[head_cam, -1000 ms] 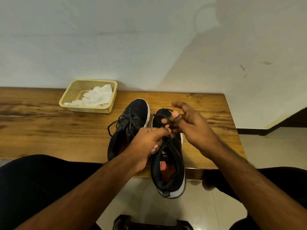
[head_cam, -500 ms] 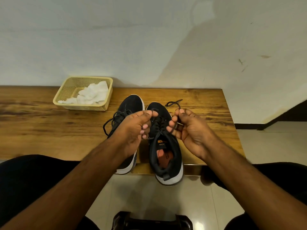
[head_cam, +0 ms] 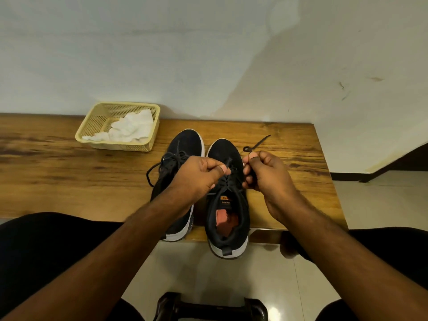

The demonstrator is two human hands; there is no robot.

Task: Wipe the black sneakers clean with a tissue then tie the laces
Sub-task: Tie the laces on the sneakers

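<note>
Step in hand: tying the right sneaker (head_cam: 228, 205) on the bench (head_cam: 58, 177). Left hand (head_cam: 196, 177) and right hand (head_cam: 266, 172) each pinch a lace end (head_cam: 256, 144) above it. Next, judged: cross the ends and draw tight.

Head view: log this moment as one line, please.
stage: tying | left hand: pinches lace | right hand: pinches lace | right sneaker: untied | tissue: in basket
</note>
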